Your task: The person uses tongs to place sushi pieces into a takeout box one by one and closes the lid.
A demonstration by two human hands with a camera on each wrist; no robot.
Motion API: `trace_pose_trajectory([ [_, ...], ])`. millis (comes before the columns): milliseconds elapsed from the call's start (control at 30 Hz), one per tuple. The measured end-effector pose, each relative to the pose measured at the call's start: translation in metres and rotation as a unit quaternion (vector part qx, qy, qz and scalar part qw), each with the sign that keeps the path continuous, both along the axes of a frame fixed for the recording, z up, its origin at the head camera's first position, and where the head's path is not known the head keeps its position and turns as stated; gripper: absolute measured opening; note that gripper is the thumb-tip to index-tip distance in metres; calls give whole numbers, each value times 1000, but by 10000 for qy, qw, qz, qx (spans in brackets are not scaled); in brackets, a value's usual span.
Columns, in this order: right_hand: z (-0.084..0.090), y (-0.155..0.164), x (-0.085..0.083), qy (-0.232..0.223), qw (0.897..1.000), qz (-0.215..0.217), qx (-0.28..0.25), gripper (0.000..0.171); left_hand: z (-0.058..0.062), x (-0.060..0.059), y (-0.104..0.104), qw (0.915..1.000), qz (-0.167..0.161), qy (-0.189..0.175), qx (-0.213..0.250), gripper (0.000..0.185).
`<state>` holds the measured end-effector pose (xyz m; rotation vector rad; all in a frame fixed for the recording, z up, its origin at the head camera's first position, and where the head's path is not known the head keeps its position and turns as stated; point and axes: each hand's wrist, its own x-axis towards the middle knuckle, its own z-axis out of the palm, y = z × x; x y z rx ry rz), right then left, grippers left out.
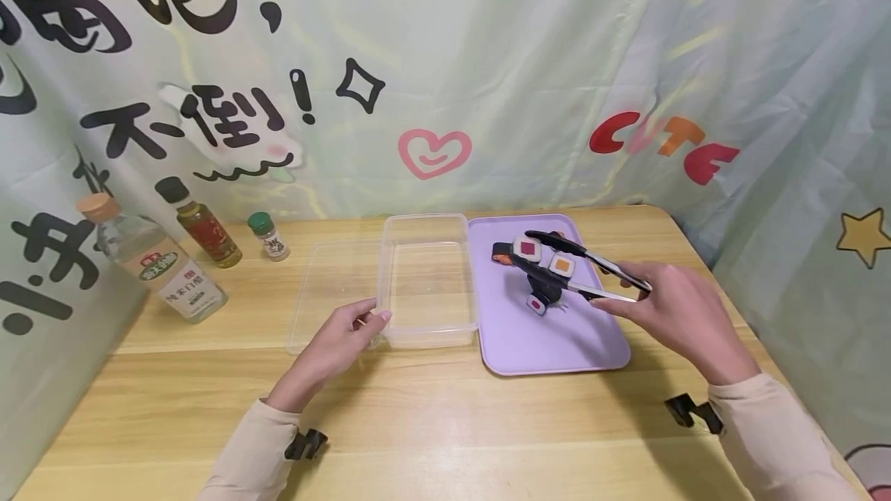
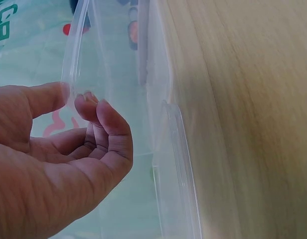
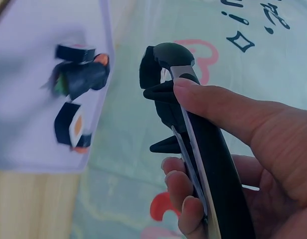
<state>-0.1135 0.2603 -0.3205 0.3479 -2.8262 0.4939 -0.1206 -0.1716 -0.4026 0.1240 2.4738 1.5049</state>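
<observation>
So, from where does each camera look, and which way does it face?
Head: on the head, facing forward and down; sees tray, box, left hand, right hand.
Left wrist: on that wrist, facing the left hand at the box.
Right wrist: on that wrist, facing the right hand holding tongs.
Head and right wrist share tray and tongs.

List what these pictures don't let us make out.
Head view: print on the green-capped shaker, too small to read.
Head view: some lettering on the curtain, cut off by top and left edges.
Right wrist view: dark roll, blurred; head view, tongs partly cover it.
</observation>
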Motion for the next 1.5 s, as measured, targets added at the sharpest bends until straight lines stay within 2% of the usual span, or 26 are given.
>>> trace_pose_trajectory([
  [500,17,-46,-34,-584,9980,194,-176,75,1,1,0,10000,-13,24,72,54],
  [733,17,-66,-42,-625,9971,427,-17,62,2,0,1,10000,-48,28,77,52],
  [867,15,-77,-48,-414,9971,642,58,39,2,1,1,9999,-52,23,127,51],
  [933,13,-83,-51,-358,9966,741,30,33,2,1,0,9999,-48,29,137,51],
  [1000,12,-89,-54,-322,9961,819,-19,33,2,0,0,9999,-42,28,146,51],
  [1200,8,-105,-61,-120,9944,1040,-134,53,0,0,0,9999,-26,10,97,51],
  [1333,6,-112,-62,-62,9934,1135,-168,46,1,0,0,9999,-63,63,103,53],
  [1500,2,-118,-62,-228,9930,1143,-174,45,3,1,-1,9998,-72,106,178,53],
])
